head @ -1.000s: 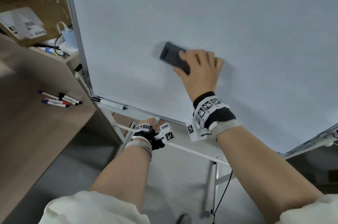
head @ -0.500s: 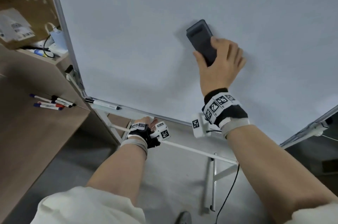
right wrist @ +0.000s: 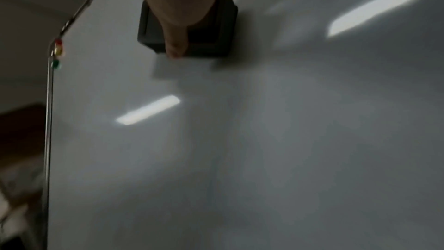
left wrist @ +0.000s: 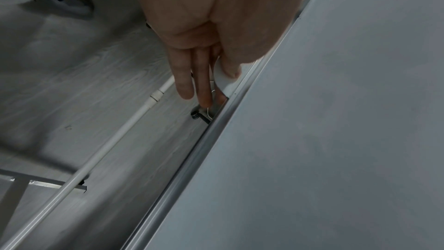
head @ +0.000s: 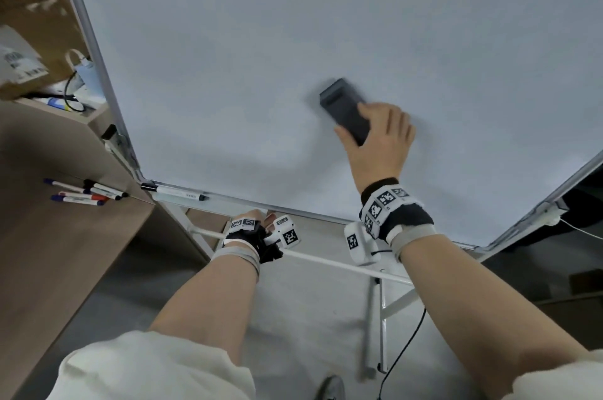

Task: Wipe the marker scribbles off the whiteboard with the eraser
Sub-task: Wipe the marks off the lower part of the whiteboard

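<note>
Pale metal runs under my left hand [left wrist: 204, 31], whose straight fingers press the lower frame [left wrist: 192, 168] of the whiteboard [head: 293, 40] and grip nothing. Further up, my right hand [head: 380, 141] clasps the dark eraser [head: 344, 109] flat on the board, above and right of the left. I see no scribbles; too hard a push might rock the stand, or the eraser could slip from my fingers.

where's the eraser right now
In the head view the dark rectangular eraser sits right of centre on the whiteboard, pressed there by the right hand.
</note>
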`<state>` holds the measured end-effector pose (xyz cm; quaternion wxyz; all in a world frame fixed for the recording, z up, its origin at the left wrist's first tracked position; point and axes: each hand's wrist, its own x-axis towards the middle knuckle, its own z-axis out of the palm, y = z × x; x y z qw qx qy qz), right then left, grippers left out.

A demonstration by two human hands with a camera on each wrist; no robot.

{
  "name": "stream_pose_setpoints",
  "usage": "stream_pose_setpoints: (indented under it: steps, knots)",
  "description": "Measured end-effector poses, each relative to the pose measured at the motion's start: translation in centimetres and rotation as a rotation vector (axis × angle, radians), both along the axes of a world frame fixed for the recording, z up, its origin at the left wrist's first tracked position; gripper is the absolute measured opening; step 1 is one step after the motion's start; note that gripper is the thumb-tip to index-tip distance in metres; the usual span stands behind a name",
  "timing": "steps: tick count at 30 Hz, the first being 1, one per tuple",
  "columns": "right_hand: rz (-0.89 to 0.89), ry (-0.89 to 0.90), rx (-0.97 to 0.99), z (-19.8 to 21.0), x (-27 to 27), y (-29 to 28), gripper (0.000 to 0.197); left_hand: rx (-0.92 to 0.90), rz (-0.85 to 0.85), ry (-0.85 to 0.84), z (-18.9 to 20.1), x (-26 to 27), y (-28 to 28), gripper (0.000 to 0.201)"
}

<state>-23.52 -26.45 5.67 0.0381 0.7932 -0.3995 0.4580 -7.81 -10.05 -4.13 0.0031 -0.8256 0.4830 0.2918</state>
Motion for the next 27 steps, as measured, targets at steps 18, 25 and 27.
stream_pose_setpoints:
  steps: [18, 25, 27]
  knots:
    - [0.262, 0.116, 0.241, -1.6, 2.2, 5.2, 0.055, 0.031, 0.031, -0.018, 0.7, 0.8, 2.1, 0.039]
    - [0.251, 0.158, 0.19, -3.8, 6.7, 9.5, 0.054, -0.04, 0.52, 0.461, -3.7, 5.4, 4.0, 0.025]
    - [0.242, 0.181, 0.2, -4.8, 7.9, 10.4, 0.054, -0.213, 0.879, 0.738, -5.6, 6.2, 4.4, 0.016]
